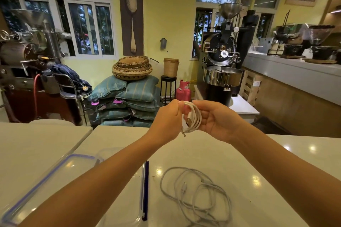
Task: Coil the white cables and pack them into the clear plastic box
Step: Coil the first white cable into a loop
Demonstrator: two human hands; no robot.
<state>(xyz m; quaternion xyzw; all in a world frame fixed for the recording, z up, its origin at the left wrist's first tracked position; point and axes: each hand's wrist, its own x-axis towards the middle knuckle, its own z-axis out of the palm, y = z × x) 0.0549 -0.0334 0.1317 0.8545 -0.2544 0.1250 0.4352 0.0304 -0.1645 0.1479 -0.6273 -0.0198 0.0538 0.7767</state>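
- The fingers [198,114] of the right hand [215,120] curl loosely around a coiled white cable [193,118], cupping the loops from the right with the palm turned toward the left.
- The left hand [166,118] is closed in a pinch on the top of the same coil, knuckles facing the camera; its fingertips are hidden behind the hand.
- A USB plug [188,120] lies across the front of the coil, and a short tail ending in a small connector [184,134] hangs below it.
- Both hands are raised above the far edge of the table, clear of the surface, with bare forearms reaching forward from the lower corners and converging at the coil.
- The table [212,151] is pale, glossy stone showing spots of reflected ceiling light; a seam separates it from a second slab on the left.
- A second white cable [195,195] lies loose and uncoiled in wide tangled loops on the table, near the right forearm.
- The clear plastic box [129,208] sits at lower left, largely covered by the left forearm; a clear lid with a blue seal [46,173] lies just beside it on the left.
- Beyond the table: stacked green sacks [129,101] topped with woven baskets [132,68], a pink gas cylinder [182,90], a black coffee roaster [222,55], yellow walls, barred windows and a counter along the right.
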